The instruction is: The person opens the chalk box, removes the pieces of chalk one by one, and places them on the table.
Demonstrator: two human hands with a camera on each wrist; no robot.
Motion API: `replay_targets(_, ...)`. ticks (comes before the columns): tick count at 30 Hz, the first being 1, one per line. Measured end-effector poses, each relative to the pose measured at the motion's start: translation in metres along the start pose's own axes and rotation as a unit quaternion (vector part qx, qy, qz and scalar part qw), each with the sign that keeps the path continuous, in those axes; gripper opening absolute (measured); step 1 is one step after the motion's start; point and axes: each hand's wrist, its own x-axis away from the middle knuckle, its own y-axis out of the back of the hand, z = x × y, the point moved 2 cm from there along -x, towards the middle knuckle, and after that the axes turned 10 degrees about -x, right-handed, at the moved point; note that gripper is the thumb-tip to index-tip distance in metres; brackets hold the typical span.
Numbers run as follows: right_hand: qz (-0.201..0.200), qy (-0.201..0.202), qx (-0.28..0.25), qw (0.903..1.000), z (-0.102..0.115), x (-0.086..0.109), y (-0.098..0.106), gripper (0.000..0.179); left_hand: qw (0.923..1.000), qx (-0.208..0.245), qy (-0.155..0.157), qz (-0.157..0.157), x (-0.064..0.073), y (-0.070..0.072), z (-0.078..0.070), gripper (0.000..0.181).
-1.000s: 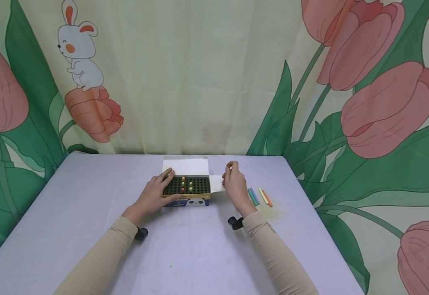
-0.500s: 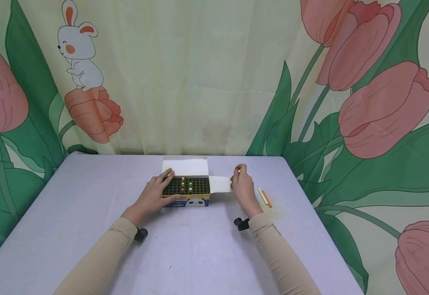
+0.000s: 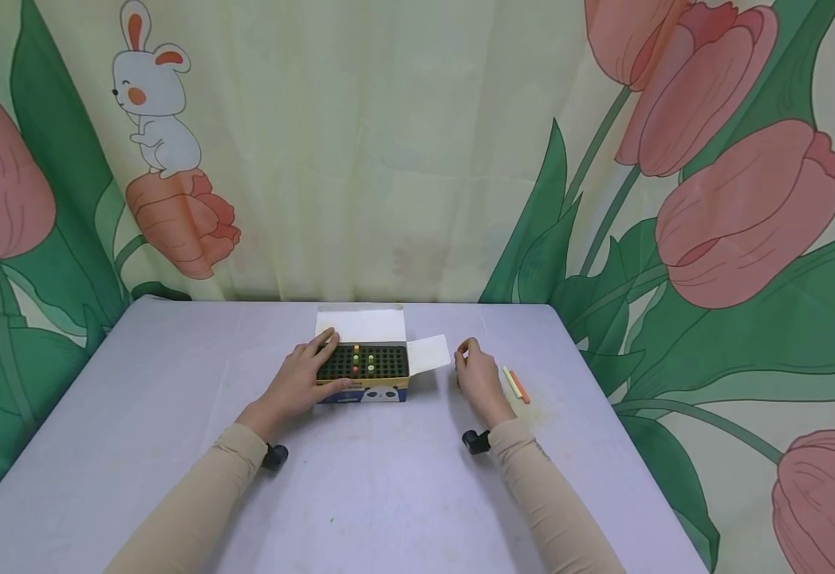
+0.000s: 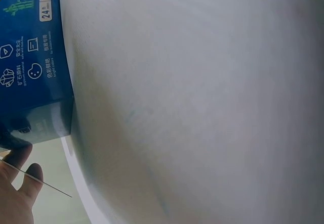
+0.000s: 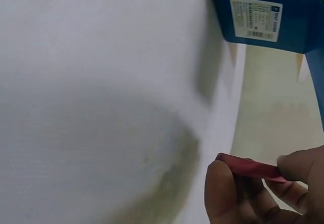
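An open chalk box (image 3: pixel 381 391), blue and yellow with a panda face, stands mid-table near the back. Its black holed insert (image 3: pixel 391 360) has several coloured chalk ends showing in the left half. My left hand (image 3: pixel 293 388) rests on the box's left end, thumb along the front and fingers spread toward the back corner. To the right of the box, my right hand (image 3: pixel 480 384) pinches a pinkish-red chalk stick (image 5: pixel 250 167) between thumb and fingers, raised over the table in the right wrist view. The head view hides that stick.
Yellow chalk (image 3: pixel 512 383) and orange chalk (image 3: pixel 521 387) lie right of my right hand, by a yellowish dust patch (image 3: pixel 532 413). The box's white lid (image 3: pixel 361 324) stands open behind it; a side flap (image 3: pixel 428 353) sticks out right. A printed curtain (image 3: pixel 360 159) hangs behind the table.
My right hand has moved right and slightly nearer, away from the box, now covering the blue and green chalks. The side flap first lies out flatter, then tilts up. My left hand stays put.
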Motion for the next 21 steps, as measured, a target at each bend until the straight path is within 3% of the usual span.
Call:
replay_targets(10,0.044,-0.041,0.042,0.9973,-0.013,0.003,-0.008,0.018,1.0000,-0.004,-0.001,0.002,0.000,-0.001,0.001,0.100)
replay_targets(21,0.040,-0.034,0.077,0.9956,-0.017,0.002,-0.004,0.023,1.0000,0.005,0.000,0.000,0.000,0.001,0.000,0.099)
